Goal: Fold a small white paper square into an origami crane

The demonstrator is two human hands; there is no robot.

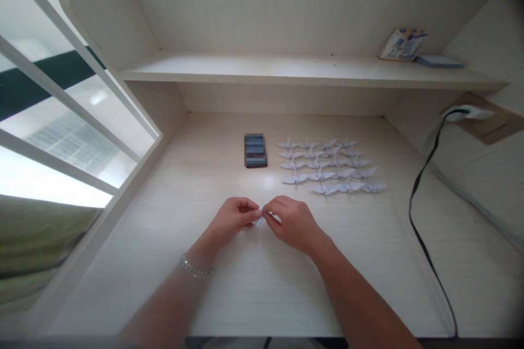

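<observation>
My left hand (234,218) and my right hand (291,222) meet over the middle of a pale wooden desk (229,289). Both pinch a small piece of folded white paper (260,220) between their fingertips, most of it hidden by the fingers. A beaded bracelet (195,268) circles my left wrist. Just beyond my hands, several finished white paper cranes (327,166) lie in neat rows on the desk. A dark phone (255,150) lies flat to the left of the cranes.
A black cable (421,218) runs down the right side of the desk from a wall plug (466,114). On the shelf above lie a printed packet (403,44) and a blue pad (440,60). White railings (61,92) stand on the left.
</observation>
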